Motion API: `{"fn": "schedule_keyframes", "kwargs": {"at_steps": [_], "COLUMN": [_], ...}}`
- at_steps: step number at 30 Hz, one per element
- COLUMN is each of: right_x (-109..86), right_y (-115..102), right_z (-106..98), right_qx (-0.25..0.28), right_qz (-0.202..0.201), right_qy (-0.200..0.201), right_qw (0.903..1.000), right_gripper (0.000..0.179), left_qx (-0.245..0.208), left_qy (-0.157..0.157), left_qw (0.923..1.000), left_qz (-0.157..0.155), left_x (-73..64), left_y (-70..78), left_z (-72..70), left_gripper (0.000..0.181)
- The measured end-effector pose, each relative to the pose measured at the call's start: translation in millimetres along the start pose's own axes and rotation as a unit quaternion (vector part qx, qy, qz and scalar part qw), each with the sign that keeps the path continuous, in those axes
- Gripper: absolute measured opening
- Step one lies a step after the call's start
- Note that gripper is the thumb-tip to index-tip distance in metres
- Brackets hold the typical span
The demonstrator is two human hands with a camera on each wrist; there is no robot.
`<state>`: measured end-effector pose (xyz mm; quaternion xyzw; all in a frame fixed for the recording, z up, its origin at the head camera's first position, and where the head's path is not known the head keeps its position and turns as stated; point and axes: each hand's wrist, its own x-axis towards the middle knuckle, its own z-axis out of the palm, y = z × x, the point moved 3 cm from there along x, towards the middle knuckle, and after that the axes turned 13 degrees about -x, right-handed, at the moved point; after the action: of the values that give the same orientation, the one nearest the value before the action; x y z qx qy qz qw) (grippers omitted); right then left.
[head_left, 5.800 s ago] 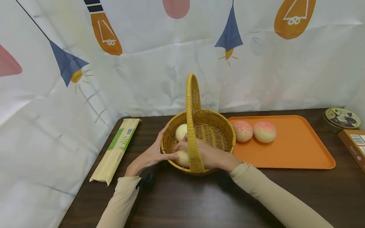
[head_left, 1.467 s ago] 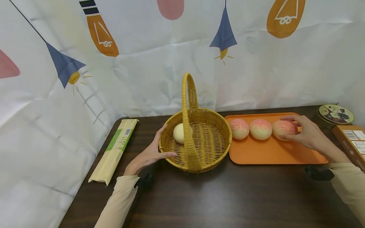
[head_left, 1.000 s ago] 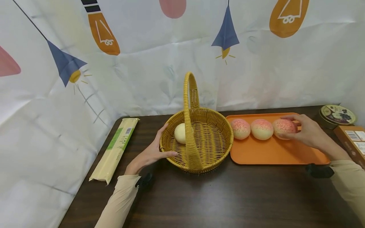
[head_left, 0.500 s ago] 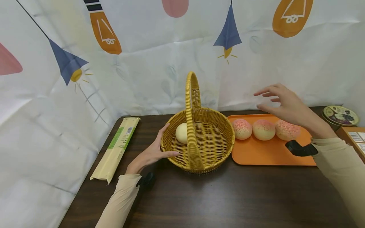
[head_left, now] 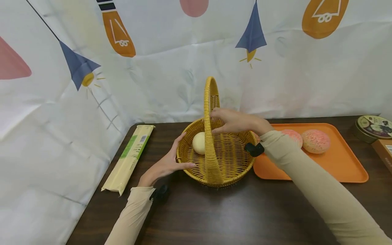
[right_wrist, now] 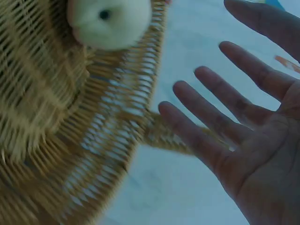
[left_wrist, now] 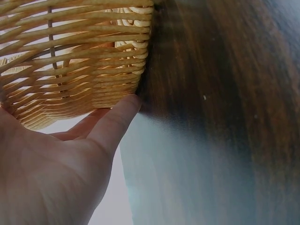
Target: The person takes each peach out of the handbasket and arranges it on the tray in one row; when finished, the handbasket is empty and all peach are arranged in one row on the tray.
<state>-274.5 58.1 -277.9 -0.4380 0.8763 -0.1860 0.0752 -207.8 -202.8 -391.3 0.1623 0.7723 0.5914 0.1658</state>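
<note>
A woven yellow basket (head_left: 231,154) with a tall arched handle stands mid-table. Inside, towards its left, lies a pale peach (head_left: 199,143), whose dimpled end (right_wrist: 110,23) shows in the right wrist view. My left hand (head_left: 167,164) rests against the basket's left side, thumb and fingers spread along the outer wall. My right hand (head_left: 234,121) hovers over the basket close to the handle, fingers loosely spread, holding nothing. On the orange tray (head_left: 349,166) sit pink-topped peaches (head_left: 315,141); my right sleeve partly covers the left ones.
A long cream-and-green packet (head_left: 128,158) lies at the table's left. Beyond the tray at right are a round tin (head_left: 375,127) and a brown box (head_left: 384,153). A patterned white curtain (head_left: 171,68) hangs behind the table.
A second pale peach left the basket, and a third peach appeared on the tray. My right hand released it, rose, and swung left over the basket. My left hand stayed put.
</note>
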Motion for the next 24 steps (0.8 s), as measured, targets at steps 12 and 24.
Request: {"fn": "schedule_keyframes", "kwargs": {"at_steps": [12,24], "right_x": [41.3,36.0], "right_y": [-5,-9], "right_z": [57,55], "right_qx": [-0.021,-0.028], "right_qz": [-0.027,-0.065], "right_qy": [-0.101,-0.076], "right_qw": [0.9943,0.9946], "right_gripper": [0.056,0.040], "left_qx": [-0.004,0.005], "left_qy": [0.002,0.006], "left_qw": [0.9999,0.9999], "left_qz": [-0.011,-0.013], "left_x": [-0.2,-1.4], "left_y": [0.7,1.5], "left_z": [6.5,4.5], "left_gripper": [0.117,0.115]}}
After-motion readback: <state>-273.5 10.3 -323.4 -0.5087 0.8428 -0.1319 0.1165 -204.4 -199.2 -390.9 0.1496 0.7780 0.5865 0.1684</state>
